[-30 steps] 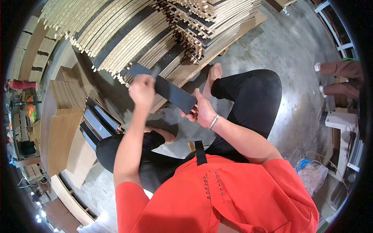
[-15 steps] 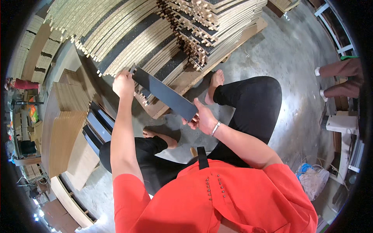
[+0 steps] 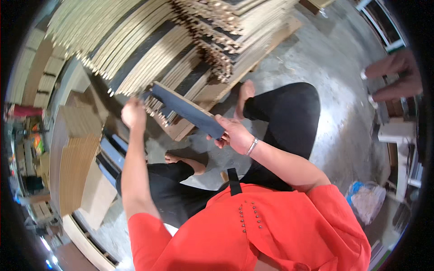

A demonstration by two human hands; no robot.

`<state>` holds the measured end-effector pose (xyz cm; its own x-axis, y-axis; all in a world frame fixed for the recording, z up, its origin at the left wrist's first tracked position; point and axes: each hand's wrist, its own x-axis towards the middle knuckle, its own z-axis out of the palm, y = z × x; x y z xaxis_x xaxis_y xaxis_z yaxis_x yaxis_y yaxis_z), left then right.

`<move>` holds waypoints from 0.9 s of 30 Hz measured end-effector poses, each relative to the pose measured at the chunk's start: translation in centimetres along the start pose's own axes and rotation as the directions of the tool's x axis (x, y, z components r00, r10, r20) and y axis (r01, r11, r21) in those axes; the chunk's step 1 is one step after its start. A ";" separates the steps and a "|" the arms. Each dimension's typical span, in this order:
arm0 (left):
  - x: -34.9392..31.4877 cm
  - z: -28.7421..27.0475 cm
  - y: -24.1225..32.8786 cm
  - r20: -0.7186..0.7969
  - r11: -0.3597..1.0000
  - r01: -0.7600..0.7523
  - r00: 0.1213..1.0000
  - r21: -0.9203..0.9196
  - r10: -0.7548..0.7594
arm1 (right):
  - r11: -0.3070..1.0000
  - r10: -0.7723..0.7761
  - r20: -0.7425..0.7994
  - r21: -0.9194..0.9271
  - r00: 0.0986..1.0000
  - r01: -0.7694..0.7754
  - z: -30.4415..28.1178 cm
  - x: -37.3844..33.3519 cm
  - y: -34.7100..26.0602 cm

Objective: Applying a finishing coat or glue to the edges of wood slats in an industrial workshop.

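Evidently both arms reach forward from the red shirt (image 3: 253, 221), the left one rising almost straight up left of the frame's centre, the right one slanting up and leftward from the lower right. The right hand (image 3: 237, 135) grips the lower right end of a narrow dark-faced board (image 3: 186, 109), thumb laid over the upper face and the other fingers curled beneath; a silver band (image 3: 252, 146) circles that wrist. The board lies at a slant near the middle of the frame, its far end pointing to the upper left, in front of a big stack of dowelled boards (image 3: 149, 54). The left hand (image 3: 134, 114) is curled and blurred just beside that far end, next to a small dark smear; whether it grips anything cannot be told. The stack fills the top and upper left, light edges mixed with dark bands, and rests on a flat wooden base (image 3: 282, 36). At the lower right, a crumpled whitish plastic bag (image 3: 367, 204) with a blue patch lies on the concrete floor (image 3: 339, 135); its contents cannot be made out. Tan panels (image 3: 70, 171) stand stacked at the left, beside smaller boards with dark and pale bluish faces (image 3: 110, 153). Another person's brown-trousered legs (image 3: 391, 72) show at the upper right.
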<state>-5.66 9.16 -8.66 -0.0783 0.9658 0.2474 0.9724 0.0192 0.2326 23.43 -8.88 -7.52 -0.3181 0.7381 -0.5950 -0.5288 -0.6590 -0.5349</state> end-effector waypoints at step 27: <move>-5.1 -0.8 -0.9 0.197 0.913 -0.243 0.928 -0.328 0.318 | 0.611 -0.611 -0.770 -0.606 0.183 -0.508 -33.1 -18.3 14.9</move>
<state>-6.31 4.02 -9.41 0.2795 0.9528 0.1185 0.8344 -0.3021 0.4609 47.45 -36.99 -24.45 0.8707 0.4269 -0.2440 0.3157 -0.8658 -0.3883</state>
